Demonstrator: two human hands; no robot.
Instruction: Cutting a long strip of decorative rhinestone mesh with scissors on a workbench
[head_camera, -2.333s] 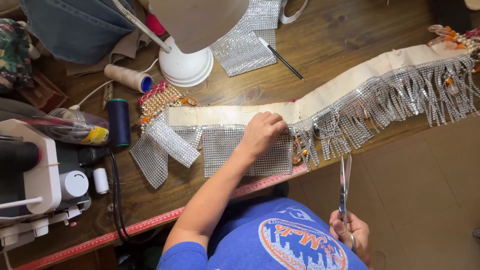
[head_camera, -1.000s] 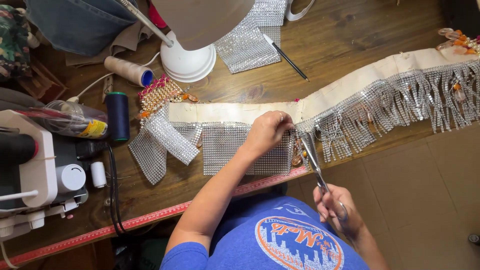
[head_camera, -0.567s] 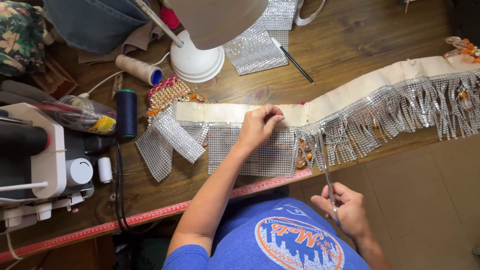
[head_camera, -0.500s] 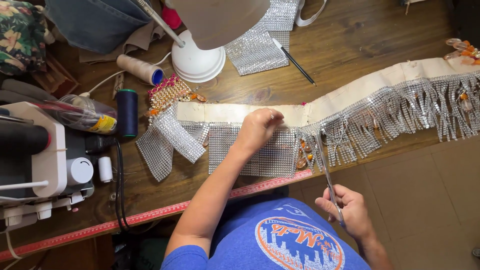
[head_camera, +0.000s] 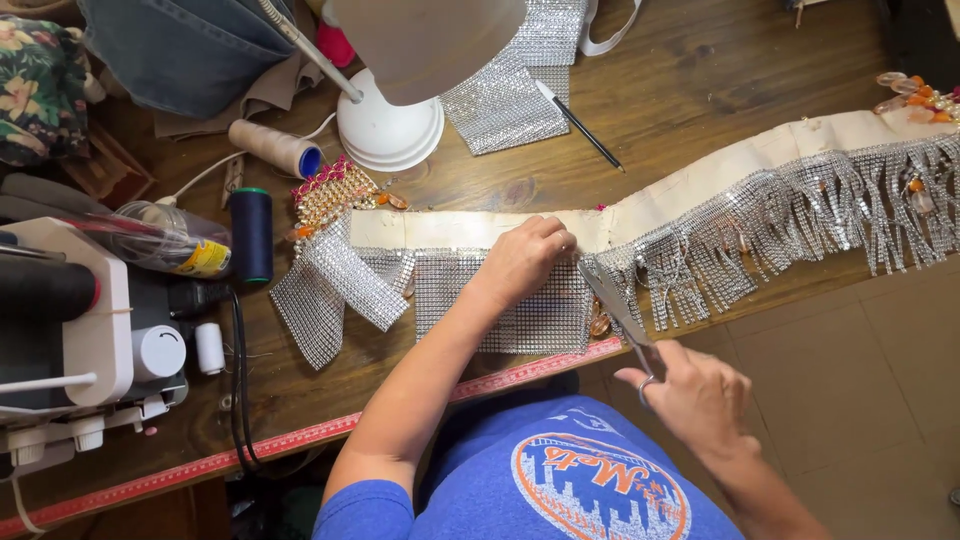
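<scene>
A long cream band with silver rhinestone fringe lies across the wooden table. My left hand presses down on the band and on a silver rhinestone mesh panel under it. My right hand grips a pair of scissors. Their blades point up-left and reach the right edge of the mesh panel, just beside my left fingers. More mesh strips hang off the band's left end.
A white lamp base stands behind the band, with a mesh sheet and a black pen beside it. Thread spools and a white sewing machine stand at left. A red ruler lines the table's front edge.
My right hand has brought the scissors up from beside my lap to the mesh panel's right edge next to my left fingers. My left hand has stayed on the band.
</scene>
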